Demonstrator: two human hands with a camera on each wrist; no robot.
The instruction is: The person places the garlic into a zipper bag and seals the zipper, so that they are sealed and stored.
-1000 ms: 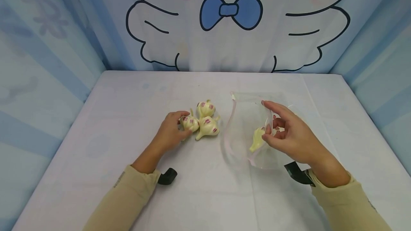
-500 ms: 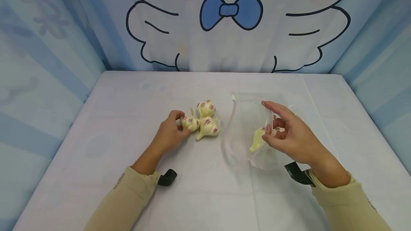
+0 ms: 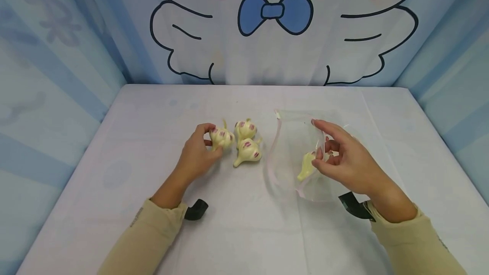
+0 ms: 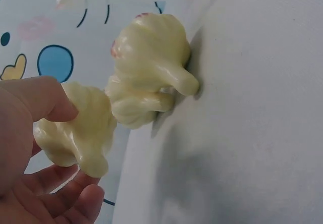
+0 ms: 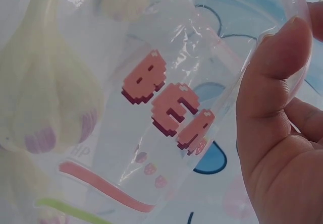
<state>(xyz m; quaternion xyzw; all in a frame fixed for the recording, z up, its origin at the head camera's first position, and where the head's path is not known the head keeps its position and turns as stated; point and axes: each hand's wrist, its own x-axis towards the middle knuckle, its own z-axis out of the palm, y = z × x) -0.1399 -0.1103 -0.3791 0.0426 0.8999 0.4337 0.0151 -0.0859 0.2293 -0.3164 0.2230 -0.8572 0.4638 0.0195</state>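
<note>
My left hand (image 3: 195, 156) pinches a pale yellow garlic-shaped piece (image 3: 221, 138) with purple marks; the left wrist view shows the thumb over that piece (image 4: 83, 125), held off the white surface. Just right of it, two similar pieces (image 3: 245, 129) (image 3: 249, 151) touch each other on the table. My right hand (image 3: 353, 162) grips the edge of a clear plastic bag (image 3: 292, 135) between thumb and fingers. Inside the bag lies a yellow piece (image 3: 306, 166). In the right wrist view, garlic-like shapes (image 5: 48, 93) show through the bag, beside pink printed letters (image 5: 174, 108).
A white cloth covers the table (image 3: 244, 232). Behind it hangs a pale curtain (image 3: 275, 58) with a blue bow drawn on it, and blue patterned curtains (image 3: 49, 96) stand at both sides.
My left hand has taken hold of the leftmost piece and moved it up and left, away from the other two. My right hand and the bag have barely moved.
</note>
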